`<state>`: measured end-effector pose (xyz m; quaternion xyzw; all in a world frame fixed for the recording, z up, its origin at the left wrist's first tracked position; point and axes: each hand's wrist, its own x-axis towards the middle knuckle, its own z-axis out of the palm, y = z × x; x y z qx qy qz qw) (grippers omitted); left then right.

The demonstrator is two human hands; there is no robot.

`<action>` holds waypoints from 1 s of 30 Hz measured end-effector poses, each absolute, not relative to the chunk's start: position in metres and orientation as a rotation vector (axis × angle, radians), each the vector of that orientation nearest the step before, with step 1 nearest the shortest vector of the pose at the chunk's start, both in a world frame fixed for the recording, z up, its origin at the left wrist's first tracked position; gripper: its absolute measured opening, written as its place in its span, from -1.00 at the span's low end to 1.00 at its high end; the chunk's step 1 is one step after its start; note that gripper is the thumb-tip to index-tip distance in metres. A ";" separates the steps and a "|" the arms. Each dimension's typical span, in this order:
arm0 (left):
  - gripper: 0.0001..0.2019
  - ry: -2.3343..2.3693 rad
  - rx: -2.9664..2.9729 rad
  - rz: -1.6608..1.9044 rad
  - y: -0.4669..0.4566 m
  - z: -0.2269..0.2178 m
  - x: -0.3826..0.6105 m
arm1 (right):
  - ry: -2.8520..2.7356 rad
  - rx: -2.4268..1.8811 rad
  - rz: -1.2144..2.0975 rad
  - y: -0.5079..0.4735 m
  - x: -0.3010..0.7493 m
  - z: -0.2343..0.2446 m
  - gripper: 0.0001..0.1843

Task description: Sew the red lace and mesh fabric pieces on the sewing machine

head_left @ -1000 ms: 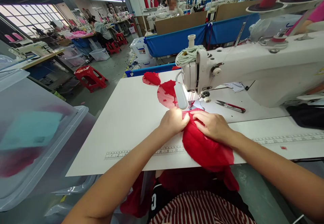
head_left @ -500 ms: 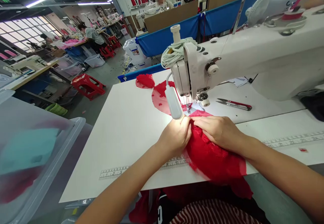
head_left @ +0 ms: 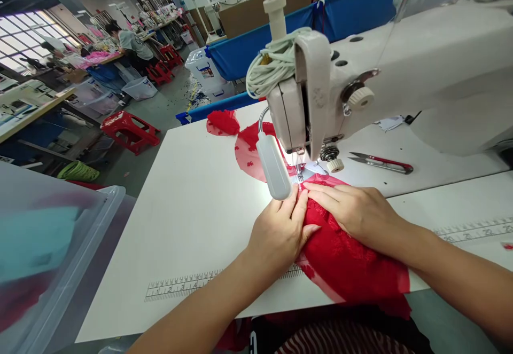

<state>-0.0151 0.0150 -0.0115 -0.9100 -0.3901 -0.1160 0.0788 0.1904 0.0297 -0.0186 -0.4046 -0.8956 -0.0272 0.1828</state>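
Note:
Red lace fabric (head_left: 352,263) lies under both hands and hangs over the table's front edge. Its far end reaches the presser foot (head_left: 300,172) of a white sewing machine (head_left: 320,92). My left hand (head_left: 278,231) rests on the fabric's left edge, fingers stretched toward the foot and thumb apart. On the fabric to the right lies my right hand (head_left: 360,212), flat, its fingertips close to the foot. A small lamp (head_left: 274,167) shines just above my left fingertips and hides part of them.
Thread snips (head_left: 382,163) lie right of the needle. Sheer red pieces (head_left: 250,156) are spread behind the lamp, near a printed ruler scale (head_left: 180,285) on the table (head_left: 192,210). A clear plastic bin (head_left: 108,210) and a red stool (head_left: 128,130) stand left. Other people work farther back.
My left hand has gone from a closed grip on the fabric's edge to fingers stretched flat. The fabric below it lies more spread out. The view has moved closer to the machine.

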 end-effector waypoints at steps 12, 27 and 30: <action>-0.68 -1.171 -2.736 -0.484 0.017 0.000 -0.010 | -2.512 -1.162 -0.066 0.028 0.190 -0.020 -0.56; -0.55 -1.251 -2.702 -0.281 0.021 -0.005 -0.016 | -2.516 -1.082 -0.176 0.030 0.188 -0.016 -0.57; -0.52 -1.276 -2.706 -0.241 0.024 0.000 -0.018 | -2.508 -1.161 -0.143 0.030 0.187 -0.015 -0.59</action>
